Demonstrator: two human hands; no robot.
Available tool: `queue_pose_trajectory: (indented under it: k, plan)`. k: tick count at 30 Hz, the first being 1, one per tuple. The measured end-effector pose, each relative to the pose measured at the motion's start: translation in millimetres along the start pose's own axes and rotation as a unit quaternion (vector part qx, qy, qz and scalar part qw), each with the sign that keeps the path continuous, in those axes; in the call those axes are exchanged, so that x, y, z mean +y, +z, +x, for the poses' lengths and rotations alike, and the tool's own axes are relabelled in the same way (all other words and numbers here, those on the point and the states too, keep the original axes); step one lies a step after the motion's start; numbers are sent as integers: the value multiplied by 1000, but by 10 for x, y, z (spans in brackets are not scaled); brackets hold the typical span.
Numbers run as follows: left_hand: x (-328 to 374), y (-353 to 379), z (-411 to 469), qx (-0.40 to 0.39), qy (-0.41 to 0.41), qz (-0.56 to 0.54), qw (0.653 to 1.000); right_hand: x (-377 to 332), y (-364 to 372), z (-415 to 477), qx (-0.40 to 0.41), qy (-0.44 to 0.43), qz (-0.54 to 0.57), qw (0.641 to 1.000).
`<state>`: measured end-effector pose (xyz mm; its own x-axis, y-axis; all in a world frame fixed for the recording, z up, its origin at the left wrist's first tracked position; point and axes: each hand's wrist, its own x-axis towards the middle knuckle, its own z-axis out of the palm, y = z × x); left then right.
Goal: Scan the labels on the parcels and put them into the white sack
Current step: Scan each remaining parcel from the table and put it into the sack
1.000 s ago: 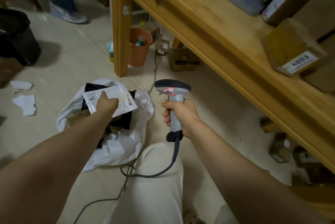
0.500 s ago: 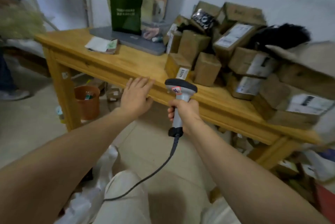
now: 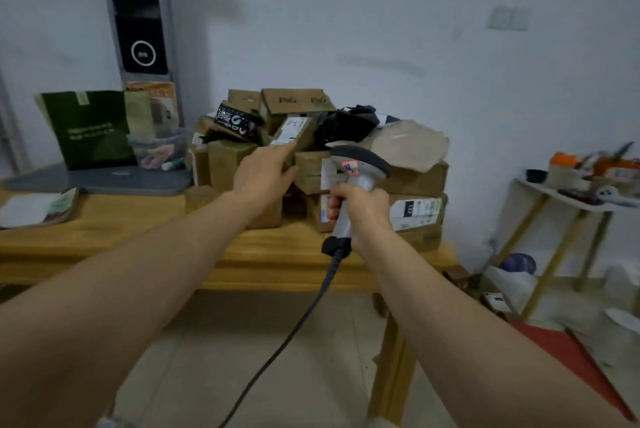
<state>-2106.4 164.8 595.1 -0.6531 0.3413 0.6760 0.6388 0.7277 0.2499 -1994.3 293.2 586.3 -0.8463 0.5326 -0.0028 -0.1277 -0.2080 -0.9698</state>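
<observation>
L hand (image 3: 263, 171), fingers straight, now off table (image 3: 277, 254) edge, reaching labelled box (image 3: 294, 131) at 12 o'clock; R hand (image 3: 360, 206) grips scanner (image 3: 356, 164). Next parcel begins.

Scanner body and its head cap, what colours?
The scanner has a light grey body and a dark grey cap; the head view shows it.

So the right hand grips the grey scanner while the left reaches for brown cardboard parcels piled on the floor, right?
No: the head view shows the brown cardboard parcels piled on the yellow wooden table, not the floor. The right hand grips the grey scanner.
</observation>
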Motion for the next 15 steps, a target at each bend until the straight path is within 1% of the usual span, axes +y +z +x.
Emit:
queue_pose_trajectory:
  k: [3, 5, 8, 11, 13, 15]
  plan:
    - [233, 99, 376, -5, -23, -48, 999, -190, -215, 94, 9, -14, 17, 1000]
    - [393, 152, 644, 8, -5, -61, 998, -302, -322, 170, 15, -18, 23, 999]
    - [639, 250, 1036, 18, 26, -39, 999, -453, -460, 315, 20, -27, 32, 999]
    - [843, 374, 1399, 1, 40, 39, 998, -541, -560, 475, 23, -37, 22, 999]
    - [951, 471, 1587, -19, 63, 134, 989, -564, -604, 575, 19, -31, 14, 999]
    - [1036, 591, 1715, -44, 78, 188, 978, -563, -647, 660, 9, -15, 7, 1000]
